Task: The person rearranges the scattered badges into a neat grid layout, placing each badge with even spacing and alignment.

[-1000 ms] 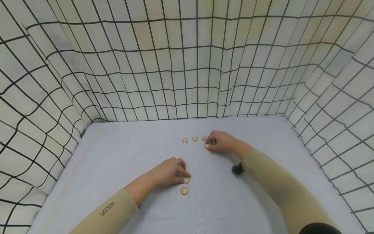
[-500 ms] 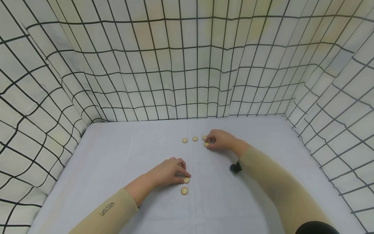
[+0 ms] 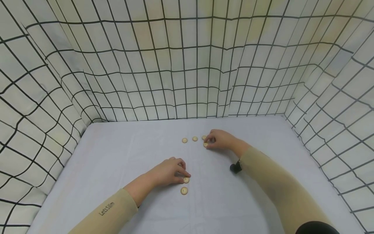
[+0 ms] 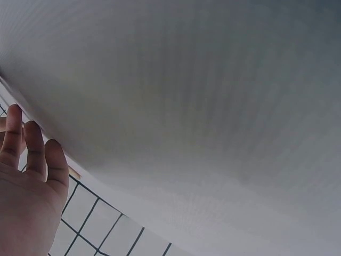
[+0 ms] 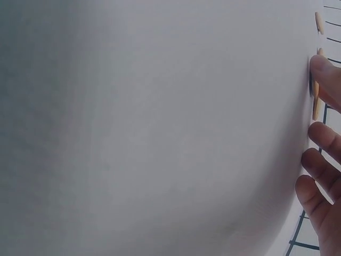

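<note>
My left hand (image 3: 168, 172) rests low over the white cloth, thumb and index finger on either side of a round wooden button (image 3: 186, 179). A second button (image 3: 184, 190) lies just nearer to me. Farther off, my right hand (image 3: 222, 139) pinches another button (image 3: 205, 145) between thumb and forefinger, close in front of a button (image 3: 204, 137) partly covered by the fingertips. Left of that one, two more buttons (image 3: 194, 138) (image 3: 184, 140) lie in a row. In the left wrist view several fingers (image 4: 34, 149) show; the right wrist view catches button edges (image 5: 319, 23) beside the thumb.
A white cloth (image 3: 140, 139) covers the tabletop. White walls with a black grid (image 3: 187, 58) enclose its back and both sides. A small black device (image 3: 235, 167) sits at the right wrist, and a dark rounded shape (image 3: 317, 227) shows at the bottom right.
My right hand has moved slightly away from me and left, bringing its button closer to the right end of the far row. My left hand stays in place.
</note>
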Demonstrator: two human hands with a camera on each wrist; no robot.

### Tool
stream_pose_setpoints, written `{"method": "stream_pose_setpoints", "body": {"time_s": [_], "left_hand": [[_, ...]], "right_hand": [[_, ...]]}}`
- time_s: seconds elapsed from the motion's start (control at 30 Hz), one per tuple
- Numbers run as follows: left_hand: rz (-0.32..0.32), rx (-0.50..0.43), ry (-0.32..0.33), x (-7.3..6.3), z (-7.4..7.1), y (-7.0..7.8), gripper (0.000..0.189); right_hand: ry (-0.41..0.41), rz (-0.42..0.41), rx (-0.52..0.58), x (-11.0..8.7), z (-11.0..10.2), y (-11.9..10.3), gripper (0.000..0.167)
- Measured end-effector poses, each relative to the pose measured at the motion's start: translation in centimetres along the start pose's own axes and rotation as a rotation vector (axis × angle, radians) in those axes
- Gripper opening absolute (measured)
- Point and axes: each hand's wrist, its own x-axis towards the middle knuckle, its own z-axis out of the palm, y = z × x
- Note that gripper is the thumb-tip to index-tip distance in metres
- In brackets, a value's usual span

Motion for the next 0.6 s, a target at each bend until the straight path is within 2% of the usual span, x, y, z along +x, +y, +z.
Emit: {"method": "stream_pose_setpoints", "body": {"time_s": [0.6], "left_hand": [[0.012,0.014,0.005,0.07,0.19,-0.20,0.026]], "right_hand": [[0.004,0.028,0.058,-0.49,-0.10,0.49,0.036]]}}
